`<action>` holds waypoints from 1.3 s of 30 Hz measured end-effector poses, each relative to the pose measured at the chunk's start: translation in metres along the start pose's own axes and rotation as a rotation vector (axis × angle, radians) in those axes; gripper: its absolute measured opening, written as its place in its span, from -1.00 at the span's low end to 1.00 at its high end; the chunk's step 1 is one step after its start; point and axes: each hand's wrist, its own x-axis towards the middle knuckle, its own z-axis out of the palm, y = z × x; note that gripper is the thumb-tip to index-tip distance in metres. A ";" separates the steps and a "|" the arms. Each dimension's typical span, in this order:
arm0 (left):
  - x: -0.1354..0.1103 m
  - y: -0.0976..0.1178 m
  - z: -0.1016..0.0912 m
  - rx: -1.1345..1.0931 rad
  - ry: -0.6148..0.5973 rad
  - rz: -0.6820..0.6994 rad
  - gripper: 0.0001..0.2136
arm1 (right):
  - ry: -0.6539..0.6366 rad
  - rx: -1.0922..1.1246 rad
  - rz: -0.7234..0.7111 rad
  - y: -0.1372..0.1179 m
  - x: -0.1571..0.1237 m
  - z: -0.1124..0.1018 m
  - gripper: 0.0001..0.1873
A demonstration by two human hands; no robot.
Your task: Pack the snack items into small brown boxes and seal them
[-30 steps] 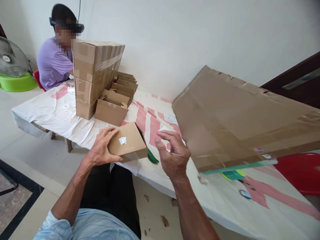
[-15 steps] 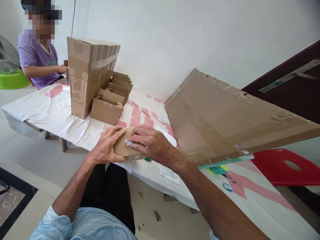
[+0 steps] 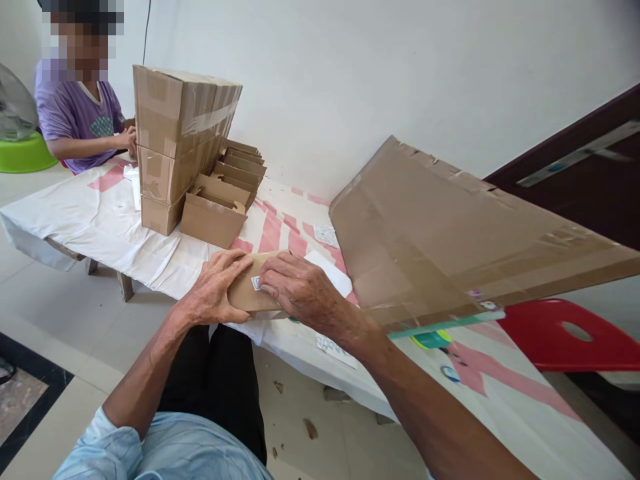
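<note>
A small brown cardboard box (image 3: 245, 293) is held at the table's near edge, above my lap. My left hand (image 3: 213, 287) grips its left end, thumb along the near side and fingers over the far side. On the box's upper face is a small white printed label (image 3: 257, 283). My right hand (image 3: 295, 283) has its fingers bunched together at the label's right edge, covering part of it. The right end of the box is hidden behind this hand.
Taped cartons (image 3: 157, 143) are stacked at the left, beside a row of open box trays (image 3: 213, 217). A large cardboard sheet (image 3: 430, 233) leans across the right. A red stool (image 3: 550, 333) stands beyond it. A co-worker in a purple shirt (image 3: 83, 123) sits at the far left.
The label, tilted under my right fingers before, now appears flatter against the box. My right hand has shifted slightly; my left hand keeps its grip.
</note>
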 end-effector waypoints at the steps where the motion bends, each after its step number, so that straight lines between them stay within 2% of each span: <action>1: 0.000 0.000 0.000 0.000 -0.004 0.000 -0.02 | 0.009 0.011 0.010 0.000 -0.001 0.001 -0.62; 8: 0.003 0.005 0.000 0.012 -0.020 -0.018 -0.03 | 0.070 0.232 0.221 0.003 -0.005 0.007 -0.72; 16: 0.004 0.001 0.001 0.020 -0.004 0.005 -0.05 | 0.202 0.620 0.586 -0.003 -0.001 -0.009 -0.79; 19: 0.003 -0.001 -0.003 0.025 0.003 0.017 -0.05 | 0.279 0.742 0.722 0.000 -0.005 -0.013 -0.74; 22: 0.002 -0.003 -0.009 0.039 0.008 0.012 -0.06 | 0.366 0.840 0.796 0.007 -0.020 -0.014 -0.65; 24: 0.001 -0.007 -0.013 0.052 0.014 0.008 -0.09 | 0.441 0.826 0.844 0.013 -0.041 -0.014 -0.63; 26: 0.002 -0.011 -0.017 0.072 0.028 0.012 -0.12 | 0.536 0.731 0.914 0.021 -0.072 -0.013 -0.63; 30: 0.004 -0.019 -0.024 0.142 0.062 0.020 -0.18 | 0.666 0.440 1.144 0.032 -0.167 -0.001 -0.70; 33: 0.007 -0.021 -0.028 0.187 0.068 0.036 -0.22 | 0.633 0.263 1.317 0.027 -0.244 0.017 -0.69; 35: 0.010 -0.021 -0.030 0.207 0.067 0.044 -0.23 | 0.576 0.198 1.373 0.018 -0.283 0.032 -0.67; 37: 0.014 -0.019 -0.031 0.226 0.068 0.047 -0.24 | 0.535 0.173 1.388 0.007 -0.308 0.049 -0.68; 39: 0.019 -0.016 -0.031 0.246 0.076 0.048 -0.24 | 0.499 0.172 1.377 -0.002 -0.322 0.065 -0.70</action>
